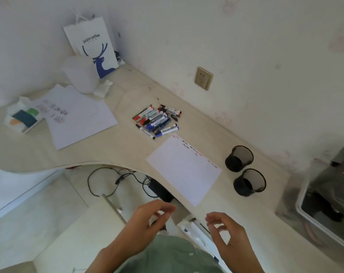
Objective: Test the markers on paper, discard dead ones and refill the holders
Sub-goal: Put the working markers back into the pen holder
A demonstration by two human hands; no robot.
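Note:
A pile of several markers (157,119) with black, red and blue caps lies on the cream desk (127,146), past the far corner of a white test sheet (184,170). Short red and black squiggles run along the sheet's far edge. Two black mesh holders (239,158) (249,182) stand to the right of the sheet; nothing shows inside them. My left hand (147,223) and my right hand (225,231) hover low at the desk's near edge, fingers loosely curled and apart, holding nothing I can see. Both are blurred.
A white paper bag with a blue deer (92,46), a translucent tub (80,73) and tissues stand in the far corner. Scribbled sheets (74,115) and a tissue pack (22,117) lie at left. A plastic-lined bin (324,196) sits at right. Cables (116,180) trail below the desk.

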